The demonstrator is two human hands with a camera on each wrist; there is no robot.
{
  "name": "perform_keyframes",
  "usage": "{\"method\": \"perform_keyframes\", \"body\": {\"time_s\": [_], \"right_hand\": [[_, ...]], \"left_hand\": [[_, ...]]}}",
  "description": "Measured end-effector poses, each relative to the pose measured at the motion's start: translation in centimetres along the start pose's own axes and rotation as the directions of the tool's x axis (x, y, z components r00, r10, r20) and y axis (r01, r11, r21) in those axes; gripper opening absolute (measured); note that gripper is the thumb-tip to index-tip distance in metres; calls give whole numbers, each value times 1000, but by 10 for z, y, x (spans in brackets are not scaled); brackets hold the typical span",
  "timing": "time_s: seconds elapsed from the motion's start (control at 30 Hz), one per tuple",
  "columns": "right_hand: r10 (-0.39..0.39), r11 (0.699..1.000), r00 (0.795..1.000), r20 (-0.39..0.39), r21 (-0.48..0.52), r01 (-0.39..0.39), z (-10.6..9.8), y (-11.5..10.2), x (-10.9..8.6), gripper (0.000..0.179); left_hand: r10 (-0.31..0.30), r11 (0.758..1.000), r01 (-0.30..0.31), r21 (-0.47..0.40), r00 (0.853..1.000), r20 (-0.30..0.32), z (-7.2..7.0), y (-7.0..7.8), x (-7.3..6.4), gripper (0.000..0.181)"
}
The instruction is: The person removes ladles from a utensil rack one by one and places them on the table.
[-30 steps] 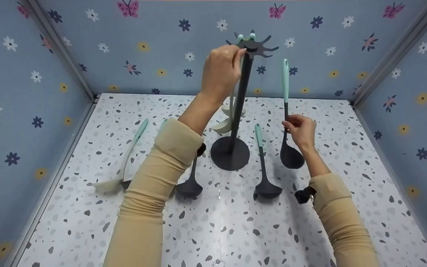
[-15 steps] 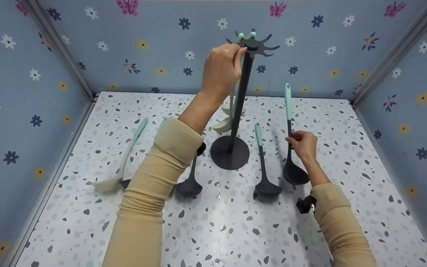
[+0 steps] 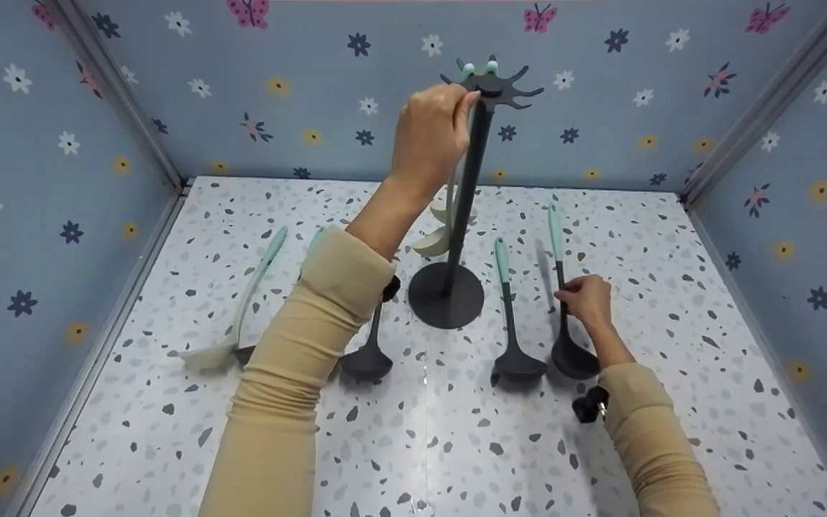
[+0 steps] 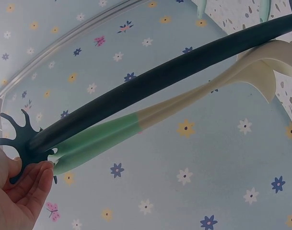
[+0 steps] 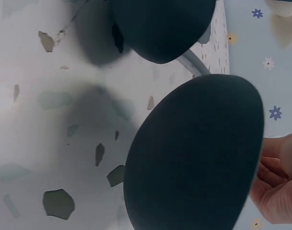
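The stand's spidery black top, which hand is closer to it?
Left. The left hand pinches the edge of the spidery top; the right hand is lower, off to the right, holding a dark ladle.

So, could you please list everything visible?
tabletop: one, white, below
walls: three, blue, around
rails: two, grey, corners
stand: one, dark, centre
hanging utensils: two, cream/mint, on stand
ladles: two, dark, flanking stand
held ladle: one, dark/mint, right
cream utensil: one, cream/mint, left
mint tip: one, mint, left
mostly hidden piece: one, dark, left
wrist devices: two, black, wrists
sleeves: two, tan, forearms
left hand: one, bare, at stand top
right hand: one, bare, on held ladle
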State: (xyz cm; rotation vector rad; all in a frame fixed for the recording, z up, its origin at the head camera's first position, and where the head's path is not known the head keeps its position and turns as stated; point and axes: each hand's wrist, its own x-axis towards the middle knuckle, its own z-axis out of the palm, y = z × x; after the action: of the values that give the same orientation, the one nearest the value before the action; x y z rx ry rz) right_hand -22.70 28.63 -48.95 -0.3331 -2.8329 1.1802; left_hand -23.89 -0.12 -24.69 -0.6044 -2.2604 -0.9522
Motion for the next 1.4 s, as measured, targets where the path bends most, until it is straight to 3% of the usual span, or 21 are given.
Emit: {"method": "perform_keyframes", "body": {"time_s": [0.23, 0.47, 0.8, 1.4], "right_hand": [[88, 994, 994, 65, -72, -84, 5, 7, 1, 27], [133, 984, 986, 99, -135, -119, 14, 12, 3, 26], [243, 961, 958, 155, -170, -216, 21, 16, 7, 28], [191, 959, 973, 131, -238, -156, 25, 14, 9, 26]], "left_hand": [[-7, 1000, 7, 4, 1000, -2, -1, 0, -1, 29], [-11, 1000, 11, 11, 1000, 13, -1, 1, 0, 29], [-9, 1000, 9, 11, 1000, 19, 0, 3, 0, 28], [-25, 997, 23, 70, 999, 33, -2, 3, 2, 28]]}}
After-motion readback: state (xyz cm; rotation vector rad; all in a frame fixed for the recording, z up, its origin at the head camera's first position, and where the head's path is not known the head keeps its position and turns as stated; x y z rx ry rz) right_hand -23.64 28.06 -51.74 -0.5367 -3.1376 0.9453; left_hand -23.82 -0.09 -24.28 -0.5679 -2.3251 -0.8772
